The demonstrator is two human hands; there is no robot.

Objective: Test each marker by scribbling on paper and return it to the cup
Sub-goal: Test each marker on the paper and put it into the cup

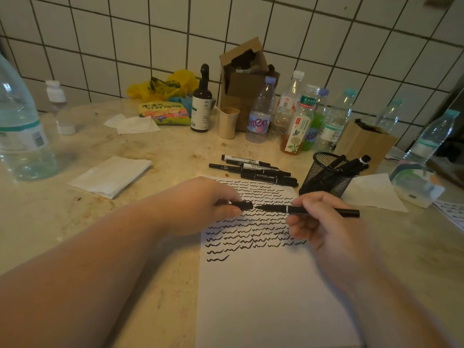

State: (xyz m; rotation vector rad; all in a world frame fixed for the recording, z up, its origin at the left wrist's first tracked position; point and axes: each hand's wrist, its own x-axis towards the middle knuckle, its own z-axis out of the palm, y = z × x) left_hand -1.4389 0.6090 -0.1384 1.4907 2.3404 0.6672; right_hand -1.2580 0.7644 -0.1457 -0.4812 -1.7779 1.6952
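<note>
Black marker (322,211): uncapped, R hand (324,222) grips barrel, tip over paper (263,285).
Cap (243,205): pinched in L hand (200,204).
Mesh cup (325,175): holds several markers.

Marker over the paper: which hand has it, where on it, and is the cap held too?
The right hand grips the marker at mid-barrel, tip bare. The left hand pinches the cap in its fingers.

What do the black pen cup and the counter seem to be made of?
The pen cup looks like black metal wire mesh: light shows through its fine grid wall. The counter looks like polished beige stone, perhaps marble: it is mottled and faintly glossy, with stains.
</note>
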